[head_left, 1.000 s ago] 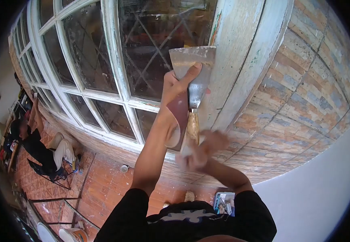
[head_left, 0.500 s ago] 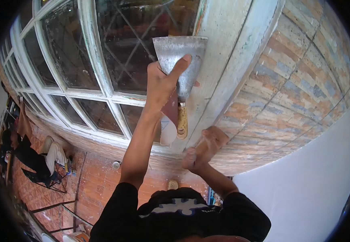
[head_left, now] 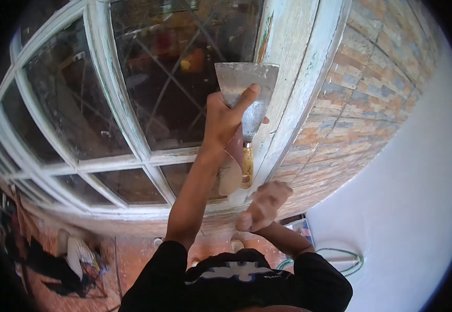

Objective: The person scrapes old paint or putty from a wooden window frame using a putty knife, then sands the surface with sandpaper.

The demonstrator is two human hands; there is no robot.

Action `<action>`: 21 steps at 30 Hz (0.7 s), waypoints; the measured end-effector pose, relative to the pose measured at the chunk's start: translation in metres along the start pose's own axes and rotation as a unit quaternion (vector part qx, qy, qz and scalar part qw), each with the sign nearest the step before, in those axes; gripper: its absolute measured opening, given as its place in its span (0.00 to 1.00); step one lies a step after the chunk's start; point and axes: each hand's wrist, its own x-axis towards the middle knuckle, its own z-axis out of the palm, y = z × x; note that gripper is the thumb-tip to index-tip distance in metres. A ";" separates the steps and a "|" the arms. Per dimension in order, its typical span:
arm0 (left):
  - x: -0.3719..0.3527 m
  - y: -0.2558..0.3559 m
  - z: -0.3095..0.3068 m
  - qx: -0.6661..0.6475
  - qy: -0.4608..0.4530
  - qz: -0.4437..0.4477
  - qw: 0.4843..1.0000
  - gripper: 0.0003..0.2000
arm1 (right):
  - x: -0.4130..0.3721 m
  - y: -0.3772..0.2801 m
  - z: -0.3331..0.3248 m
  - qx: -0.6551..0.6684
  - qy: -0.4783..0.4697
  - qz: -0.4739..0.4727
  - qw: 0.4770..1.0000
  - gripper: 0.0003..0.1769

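My left hand (head_left: 226,122) is closed on a scraper, its thumb pressed flat on the wide metal blade (head_left: 246,75). The scraper's worn yellowish handle (head_left: 247,164) hangs down below the hand. A curled sheet of sandpaper (head_left: 230,178), reddish-brown on one face and pale on the other, is held against the scraper in the same hand. Behind them stands the white window frame (head_left: 288,57) with chipped, worn paint. My right hand (head_left: 265,205) is lower, in front of the frame's bottom corner and the tiled wall, apart from the scraper; its fingers are smeared by motion.
Glass panes (head_left: 184,67) fill the window grid on the left. A stone-patterned tile wall (head_left: 351,114) and a white surface (head_left: 392,182) lie to the right. A green hose (head_left: 358,260) is at lower right. Another person (head_left: 75,257) sits at lower left.
The view has shifted, and my left hand with the scraper and sandpaper appears a little lower and farther right. My right hand has moved slightly and stays blurred. The green hose has come into view.
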 end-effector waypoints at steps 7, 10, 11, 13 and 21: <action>0.005 -0.012 0.001 -0.009 -0.055 0.017 0.998 0.15 | 0.039 0.013 0.027 -0.147 0.097 0.038 0.984 0.21; 0.007 -0.016 0.003 0.003 -0.056 0.035 0.998 0.14 | 0.027 0.014 0.028 -0.135 0.091 0.013 0.987 0.26; 0.008 -0.020 0.004 0.003 -0.047 0.047 0.998 0.14 | 0.017 0.013 0.023 -0.137 0.065 -0.022 0.988 0.26; 0.008 -0.021 0.005 0.014 -0.035 0.069 0.997 0.14 | 0.011 0.013 0.025 -0.124 0.074 -0.069 0.987 0.28; 0.008 -0.016 0.015 0.051 -0.008 0.098 0.994 0.14 | -0.005 0.029 0.035 -0.157 0.192 0.020 0.969 0.21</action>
